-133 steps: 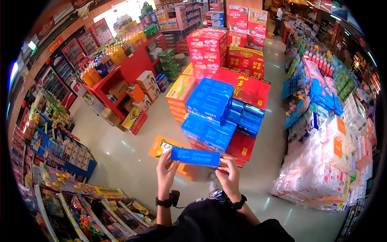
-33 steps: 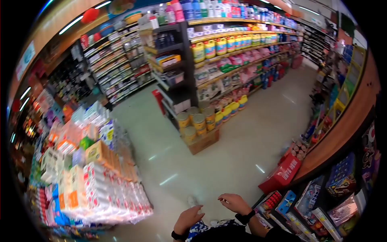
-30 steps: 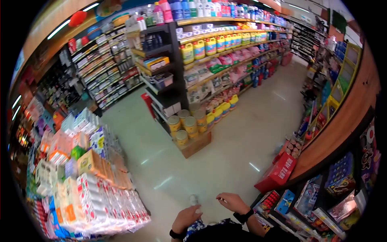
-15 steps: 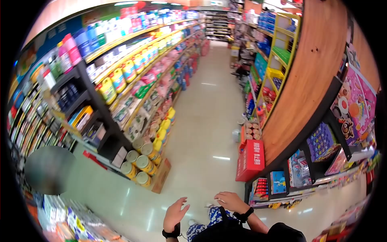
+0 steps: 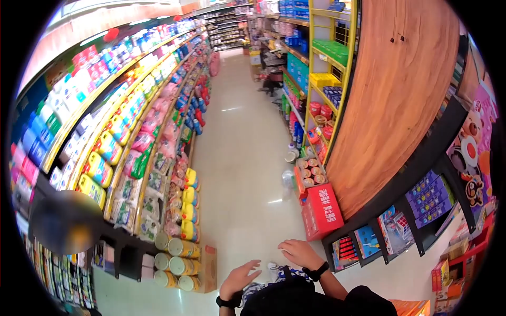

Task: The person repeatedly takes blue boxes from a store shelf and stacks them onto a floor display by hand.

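In the head view, my left hand (image 5: 241, 277) is held out in front of my body at the lower middle, fingers apart and nothing in it. My right hand (image 5: 300, 253) hovers beside it, a little farther forward, also empty with its fingers loosely stretched. A black band circles each wrist. Neither hand touches anything. Nearest on the left are several yellow cans with pale lids (image 5: 183, 264), lying beside a cardboard box (image 5: 208, 268). To the right of my right hand, a red carton (image 5: 321, 210) with white lettering stands on the floor.
A pale tiled aisle floor (image 5: 237, 147) runs ahead between shelves. Yellow bottles (image 5: 96, 168) and packets line the left shelves. At right are a yellow rack (image 5: 314, 63), a wooden panel (image 5: 395, 105) and a dark rack holding a purple box (image 5: 428, 197). Orange boxes (image 5: 414, 306) show at bottom right.
My view has turned to the right, so the aisle and left shelves have shifted left. The cans and red carton look closer. Both hands stay raised and empty.
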Tool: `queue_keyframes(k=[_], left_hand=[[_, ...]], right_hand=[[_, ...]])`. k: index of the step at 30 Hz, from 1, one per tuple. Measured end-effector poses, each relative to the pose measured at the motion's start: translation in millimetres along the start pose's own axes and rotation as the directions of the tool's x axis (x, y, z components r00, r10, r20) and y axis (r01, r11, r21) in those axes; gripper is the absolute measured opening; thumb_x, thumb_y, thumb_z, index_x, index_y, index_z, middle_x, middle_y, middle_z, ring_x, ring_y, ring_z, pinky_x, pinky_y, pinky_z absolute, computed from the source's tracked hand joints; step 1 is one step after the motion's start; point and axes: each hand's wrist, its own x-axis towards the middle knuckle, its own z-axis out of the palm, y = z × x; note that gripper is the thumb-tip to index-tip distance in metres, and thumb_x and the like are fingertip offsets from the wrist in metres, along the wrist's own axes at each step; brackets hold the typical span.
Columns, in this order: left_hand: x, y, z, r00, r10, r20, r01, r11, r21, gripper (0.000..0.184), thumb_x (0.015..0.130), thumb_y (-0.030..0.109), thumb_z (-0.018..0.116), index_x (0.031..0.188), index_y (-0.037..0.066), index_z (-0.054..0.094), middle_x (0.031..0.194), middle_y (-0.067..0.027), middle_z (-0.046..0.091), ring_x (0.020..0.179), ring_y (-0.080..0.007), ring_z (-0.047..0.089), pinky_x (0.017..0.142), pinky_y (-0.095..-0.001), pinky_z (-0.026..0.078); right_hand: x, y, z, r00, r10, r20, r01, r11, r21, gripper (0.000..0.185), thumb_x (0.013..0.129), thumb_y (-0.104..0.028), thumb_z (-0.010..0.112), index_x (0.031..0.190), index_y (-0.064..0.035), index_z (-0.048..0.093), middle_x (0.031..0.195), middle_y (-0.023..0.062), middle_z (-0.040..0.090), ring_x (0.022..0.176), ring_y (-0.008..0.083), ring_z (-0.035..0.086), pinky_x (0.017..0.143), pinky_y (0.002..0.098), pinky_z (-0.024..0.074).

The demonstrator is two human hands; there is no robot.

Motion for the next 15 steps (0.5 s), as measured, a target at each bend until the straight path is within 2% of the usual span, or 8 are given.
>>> queue_keyframes(k=[5,8,9,10,12,13,14,15], left_hand=[[79.8,12.8,-54.8,0.987,-0.115,-0.115,0.132,0.979,0.155,0.05,0.108,0.039,0.068,0.149,0.011,0.06,0.127,-0.0167,0.076,0.113,-0.0339,0.075,0.095,-0.0392,0.058],[125.7,-3.0,-74.9,0.997,-0.045,-0.056,0.048,0.998,0.043,0.051,0.104,0.039,0.07,0.147,0.012,0.062,0.128,-0.0171,0.076,0.105,-0.0352,0.076,0.091,-0.042,0.06],[144.2,-26.1,-76.8,0.999,0.033,-0.022,-0.032,0.999,0.035,0.053,0.104,0.04,0.069,0.148,0.011,0.061,0.128,-0.0179,0.075,0.108,-0.0356,0.076,0.093,-0.0429,0.06],[161.9,-27.3,-86.6,0.998,-0.011,0.057,0.003,0.989,0.146,0.055,0.105,0.043,0.069,0.149,0.01,0.061,0.129,-0.018,0.075,0.115,-0.0344,0.075,0.097,-0.042,0.059],[202.0,-49.2,-99.8,0.986,0.116,0.121,-0.14,0.967,0.214,0.056,0.105,0.045,0.069,0.148,0.01,0.062,0.132,-0.0177,0.075,0.116,-0.0347,0.075,0.099,-0.0424,0.059],[225.1,-57.1,-112.2,0.98,0.068,0.185,-0.075,0.997,0.026,0.051,0.108,0.037,0.068,0.15,0.009,0.06,0.13,-0.0165,0.076,0.115,-0.033,0.075,0.097,-0.0415,0.058],[236.0,-53.9,-124.3,0.964,0.009,0.266,0.035,0.987,-0.158,0.047,0.111,0.029,0.066,0.152,0.008,0.058,0.128,-0.0154,0.077,0.114,-0.0312,0.075,0.096,-0.0407,0.058],[248.3,-52.5,-141.7,0.978,0.138,0.156,-0.142,0.99,0.013,0.052,0.11,0.038,0.067,0.153,0.01,0.058,0.124,-0.016,0.078,0.111,-0.0358,0.076,0.095,-0.0434,0.059]], right_hand=[[56.9,42.5,-29.0,0.998,0.028,-0.052,-0.028,1.0,0.001,0.019,0.101,-0.015,0.062,0.116,-0.008,0.07,0.106,0.0131,0.072,0.102,0.0359,0.07,0.085,0.048,0.0575],[82.2,66.9,-34.4,0.994,0.108,-0.031,-0.109,0.993,-0.039,0.021,0.102,-0.017,0.063,0.12,-0.01,0.071,0.112,0.0122,0.074,0.106,0.035,0.072,0.088,0.0465,0.0582],[88.4,79.8,-28.0,0.992,0.12,-0.042,-0.122,0.991,-0.058,0.021,0.102,-0.018,0.063,0.12,-0.0102,0.071,0.113,0.0126,0.074,0.106,0.0354,0.072,0.088,0.0467,0.0583],[97.8,93.8,-22.9,0.989,0.129,-0.068,-0.134,0.987,-0.087,0.021,0.103,-0.019,0.063,0.12,-0.0105,0.071,0.114,0.0129,0.074,0.106,0.0359,0.072,0.088,0.047,0.0584],[124.5,114.8,-15.0,0.982,0.153,-0.11,-0.153,0.988,0.006,0.021,0.104,-0.021,0.063,0.12,-0.011,0.072,0.116,0.0127,0.076,0.105,0.0366,0.073,0.088,0.0476,0.0589],[144.6,120.2,-12.4,0.977,0.191,-0.098,-0.188,0.981,0.043,0.017,0.101,-0.02,0.064,0.116,-0.0125,0.071,0.106,0.013,0.074,0.102,0.0367,0.072,0.085,0.0482,0.0586],[167.7,117.9,-20.1,0.977,0.205,-0.057,-0.203,0.979,0.031,0.017,0.102,-0.02,0.064,0.116,-0.0133,0.071,0.109,0.0119,0.075,0.101,0.0357,0.072,0.084,0.047,0.0589],[188.9,134.5,-12.4,0.982,0.16,-0.096,-0.155,0.986,0.053,0.018,0.102,-0.02,0.064,0.117,-0.0132,0.07,0.108,0.0115,0.075,0.101,0.0355,0.072,0.084,0.0468,0.0589]])
